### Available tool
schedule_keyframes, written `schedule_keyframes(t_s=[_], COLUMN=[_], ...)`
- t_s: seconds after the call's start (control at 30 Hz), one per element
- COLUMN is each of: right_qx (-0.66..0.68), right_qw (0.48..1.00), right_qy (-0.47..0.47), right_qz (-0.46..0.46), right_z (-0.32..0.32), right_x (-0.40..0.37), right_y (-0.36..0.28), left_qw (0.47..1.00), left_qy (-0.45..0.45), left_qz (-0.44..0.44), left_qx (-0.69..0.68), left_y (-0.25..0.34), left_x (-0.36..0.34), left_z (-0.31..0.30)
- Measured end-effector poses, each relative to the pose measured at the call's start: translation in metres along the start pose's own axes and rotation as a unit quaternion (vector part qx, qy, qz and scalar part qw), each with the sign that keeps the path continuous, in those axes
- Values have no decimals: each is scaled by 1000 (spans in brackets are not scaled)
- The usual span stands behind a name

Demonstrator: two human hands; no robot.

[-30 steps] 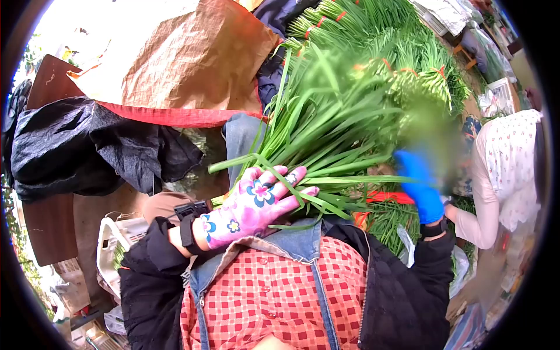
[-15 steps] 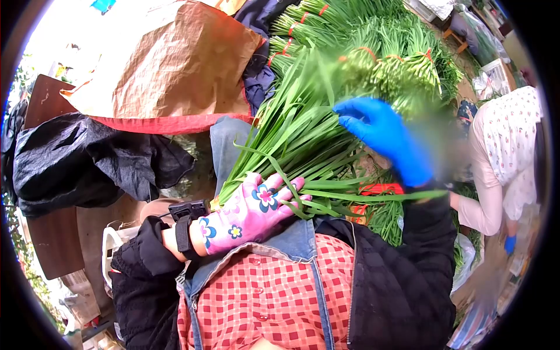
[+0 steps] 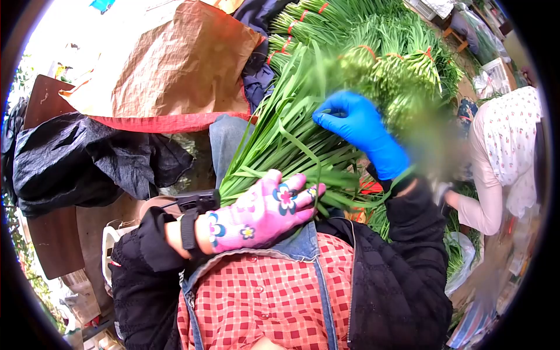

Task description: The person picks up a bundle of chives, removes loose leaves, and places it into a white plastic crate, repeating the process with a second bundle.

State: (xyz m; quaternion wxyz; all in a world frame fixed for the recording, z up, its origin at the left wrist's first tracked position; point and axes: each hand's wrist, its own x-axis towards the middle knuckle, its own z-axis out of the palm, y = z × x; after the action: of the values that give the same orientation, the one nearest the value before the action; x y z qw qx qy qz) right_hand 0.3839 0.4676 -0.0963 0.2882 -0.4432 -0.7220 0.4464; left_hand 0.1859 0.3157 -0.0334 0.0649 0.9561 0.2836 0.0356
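A large loose bunch of garlic chives (image 3: 286, 125), long flat green leaves, slants up and away from my chest. My left hand (image 3: 262, 210), in a pink flowered glove, is laid across its lower part with the fingers over the leaves; its thumb is hidden. My right hand (image 3: 364, 131), in a blue glove, is at the right side of the bunch. Its thumb and forefinger are pinched together at the leaves, though what lies between the tips is hard to see. One long leaf loops over toward my left fingers.
Tied bundles of garlic chives (image 3: 391, 64) with red bands are heaped behind. A brown woven sack (image 3: 181, 64) and black plastic sheeting (image 3: 87, 157) lie on the left. At right, another person (image 3: 507, 146) in a patterned garment bends over more greens.
My right hand has moved left and slightly up to the leaves, its fingertips closing. My left hand has shifted a little right across the bunch, and the long leaves near it have swung.
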Motion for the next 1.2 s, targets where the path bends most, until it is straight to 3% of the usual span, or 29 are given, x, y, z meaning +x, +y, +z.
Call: schedule_keyframes(t_s=[0.03, 0.1, 0.13, 0.17, 0.23, 0.33, 0.37, 0.4, 0.43, 0.5, 0.57, 0.6, 0.63, 0.7, 0.77, 0.83, 0.9, 0.97, 1.03, 1.07, 1.13, 1.2], right_qx=[2, -164, -194, -190, -164, 73, 158, 226, 194, 264, 167, 28, -164, -396, -319, -239, -186, -10, -207, -246, -302, -275], right_qw=[1000, 969, 954, 955, 923, 959, 953, 944, 945, 918, 949, 982, 981, 903, 917, 922, 924, 937, 902, 905, 906, 921], right_qy=[-1, 82, 113, 114, 207, 242, 242, 238, 258, 289, 259, 175, 100, 148, 223, 268, 260, 189, 131, 120, 81, 45], right_qz=[0, -166, -199, -200, -278, -125, -87, -4, -40, 65, 69, 66, 12, -76, -86, -144, -211, -294, -355, -327, -286, -272], right_z=[2, 7, 10, 14, 23, 41, 42, 36, 20, -10, -34, -53, -66, -77, -80, -67, -42, 1, 32, 52, 84, 92], right_x=[-1, -4, -9, -9, -10, -20, -22, -24, -24, -33, -52, -56, -66, -84, -80, -74, -68, -54, -40, -39, -43, -54], right_y=[1, 3, -1, 0, 8, 12, 12, 16, 24, 27, 7, 47, 36, 59, 52, -12, -30, -39, -44, -35, -9, -2], left_qw=[1000, 990, 979, 963, 940, 844, 797, 799, 794, 799, 794, 801, 806, 831, 882, 905, 903, 903, 902, 903, 902, 905], left_qy=[9, 9, 49, 89, 52, -93, -124, -96, -121, -81, -67, -79, -90, -63, -19, 37, 42, 40, 64, 73, 98, 95], left_qz=[-10, -87, -143, -199, -306, -423, -439, -402, -401, -395, -401, -431, -459, -476, -456, -414, -399, -395, -389, -388, -396, -392], left_qx=[-1, -108, -133, -157, -140, -318, -395, -437, -441, -446, -452, -407, -362, -281, -115, 87, 153, 166, 176, 170, 140, 137], left_y=[-2, -8, -14, -21, -25, -35, -39, -41, -39, -34, -29, -27, -25, -25, -24, -30, -41, -46, -48, -49, -52, -57], left_x=[-3, -17, -32, -47, -79, -102, -105, -113, -104, -107, -108, -106, -105, -107, -117, -126, -145, -152, -154, -156, -156, -161], left_z=[-10, -50, -53, -53, -38, -11, -3, 19, 15, 27, 22, 11, 0, -29, -54, -60, -49, -37, -24, -19, -12, -1])
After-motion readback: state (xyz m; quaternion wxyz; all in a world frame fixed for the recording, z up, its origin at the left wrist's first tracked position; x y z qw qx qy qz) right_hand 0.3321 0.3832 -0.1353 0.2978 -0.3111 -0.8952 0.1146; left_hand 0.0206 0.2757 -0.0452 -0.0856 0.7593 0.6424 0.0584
